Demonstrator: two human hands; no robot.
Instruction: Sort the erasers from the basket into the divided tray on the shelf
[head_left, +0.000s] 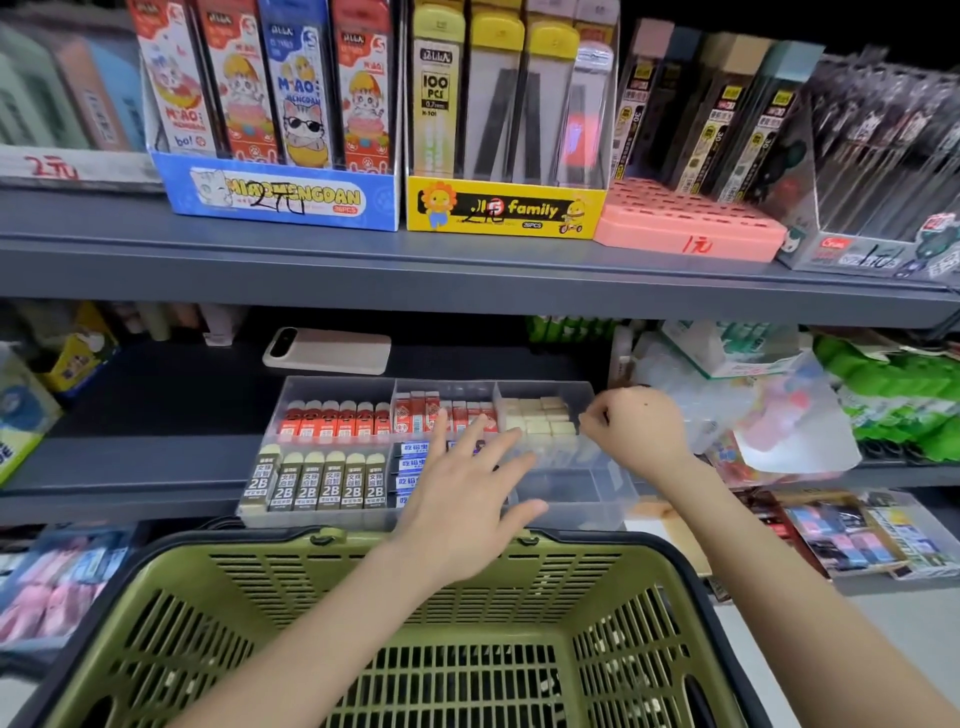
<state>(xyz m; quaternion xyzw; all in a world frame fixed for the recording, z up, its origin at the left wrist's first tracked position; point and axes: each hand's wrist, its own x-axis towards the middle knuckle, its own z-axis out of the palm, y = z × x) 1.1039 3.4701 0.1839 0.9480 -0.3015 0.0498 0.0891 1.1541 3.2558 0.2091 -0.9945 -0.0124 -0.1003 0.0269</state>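
Note:
A clear divided tray (597, 493) stands on the lower shelf. It holds red-sleeved erasers (335, 423), 2B erasers (322, 486), blue-labelled erasers (413, 462) and plain cream erasers (543, 418); its front right compartment shows nothing inside. My left hand (467, 499) hovers over the tray's middle with fingers spread and straight, holding nothing. My right hand (639, 423) is curled at the tray's back right corner beside the cream erasers; I cannot see anything in it. The green basket (395, 623) sits below the shelf edge, its mesh bottom bare where visible.
A phone (327, 351) lies on the shelf behind the tray. Plastic-wrapped packs (753, 395) crowd the shelf to the right. Boxed pencil leads (504, 208) and a pink holder (685, 228) stand on the upper shelf.

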